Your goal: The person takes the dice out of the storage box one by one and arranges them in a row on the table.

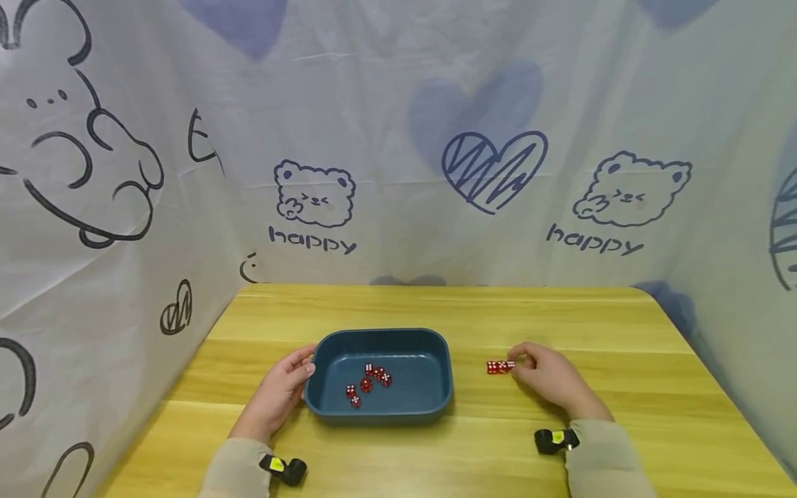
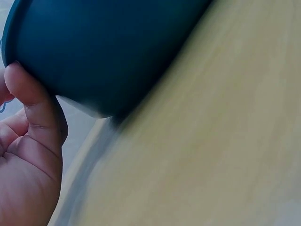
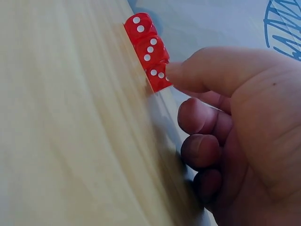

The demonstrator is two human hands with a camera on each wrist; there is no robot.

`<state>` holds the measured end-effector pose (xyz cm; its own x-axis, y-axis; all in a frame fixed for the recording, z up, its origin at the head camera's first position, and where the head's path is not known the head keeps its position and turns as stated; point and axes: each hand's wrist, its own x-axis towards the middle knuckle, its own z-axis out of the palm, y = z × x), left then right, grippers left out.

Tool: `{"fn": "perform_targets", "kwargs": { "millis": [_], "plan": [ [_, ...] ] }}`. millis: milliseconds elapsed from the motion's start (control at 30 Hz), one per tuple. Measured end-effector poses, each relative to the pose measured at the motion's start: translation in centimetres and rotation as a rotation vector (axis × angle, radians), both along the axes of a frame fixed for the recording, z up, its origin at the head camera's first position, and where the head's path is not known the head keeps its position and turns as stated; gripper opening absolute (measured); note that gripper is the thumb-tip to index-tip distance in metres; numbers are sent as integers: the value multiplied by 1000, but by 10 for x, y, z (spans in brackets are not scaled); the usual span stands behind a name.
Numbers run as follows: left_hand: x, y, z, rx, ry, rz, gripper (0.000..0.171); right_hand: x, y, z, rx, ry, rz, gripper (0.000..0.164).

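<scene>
A dark teal rectangular tray stands left of centre with several red dice in its left half. My left hand grips its left end; in the left wrist view the thumb lies against the outer wall near the rim. To the right of the tray, three red dice with white pips lie in a straight row, side by side. My right hand pinches the right end die between thumb and index finger, its other fingers curled in. The middle die and far die extend beyond the fingertips.
The wood-grain table carries the tray and dice. A white cloth with drawn hearts and bears hangs behind and at both sides. Each wrist wears a small black camera, one on the left cuff and one on the right.
</scene>
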<state>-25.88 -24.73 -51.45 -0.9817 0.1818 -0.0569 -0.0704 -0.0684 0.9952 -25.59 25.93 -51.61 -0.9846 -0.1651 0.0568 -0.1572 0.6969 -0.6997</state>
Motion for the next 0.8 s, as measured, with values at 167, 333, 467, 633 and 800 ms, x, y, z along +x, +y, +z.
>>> {"fn": "perform_targets", "kwargs": {
  "millis": [167,333,467,633,800],
  "plan": [
    [0,0,4,5,3,-12,50,-1,1,0,-59,-5,-15,30],
    [0,2,4,-8,-12,-16,50,1,4,2,-90,-19,-30,30],
    [1,2,3,-12,-6,-10,50,2,3,3,-86,-19,-28,31],
    [0,2,2,-10,2,3,49,3,2,5,-81,-20,-28,33],
    [-1,1,1,-11,6,-1,49,5,0,8,-76,-11,-35,33]
  ]
}}
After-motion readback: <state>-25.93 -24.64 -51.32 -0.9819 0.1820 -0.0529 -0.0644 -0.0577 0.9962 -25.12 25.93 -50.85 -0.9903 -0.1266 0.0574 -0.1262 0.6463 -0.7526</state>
